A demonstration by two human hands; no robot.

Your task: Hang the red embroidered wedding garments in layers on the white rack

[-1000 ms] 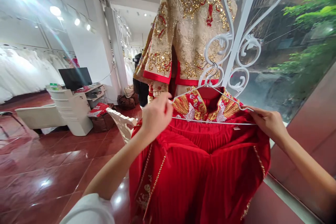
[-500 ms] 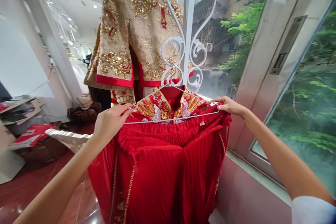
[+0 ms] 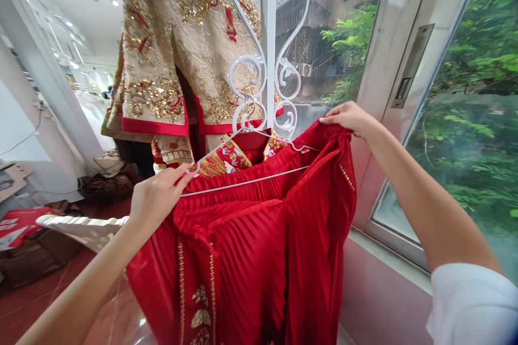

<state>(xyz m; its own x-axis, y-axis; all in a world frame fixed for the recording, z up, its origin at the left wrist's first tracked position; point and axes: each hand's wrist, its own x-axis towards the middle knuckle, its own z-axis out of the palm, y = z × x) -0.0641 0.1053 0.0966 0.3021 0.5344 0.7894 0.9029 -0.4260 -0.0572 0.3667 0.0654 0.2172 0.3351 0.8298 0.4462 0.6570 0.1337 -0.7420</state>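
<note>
With the left hand (image 3: 158, 192) pinching the wire hanger's (image 3: 243, 182) left end (whether also cloth, I couldn't tell) and the right hand (image 3: 351, 121) gripping the red skirt's (image 3: 251, 259) raised right waist, a loosened right grip could have let the waistband slip or snag on the wire. The skirt hung before the white stand (image 3: 271, 38), waistband up, sloping higher rightward, long axis roughly upright, hem out of view.

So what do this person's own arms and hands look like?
The left hand and right hand are ordinary human hands, with no glove, ring or bracelet showing. Both forearms are bare. A loose, plain white sleeve covers the upper right arm; any left sleeve is out of view.
</note>
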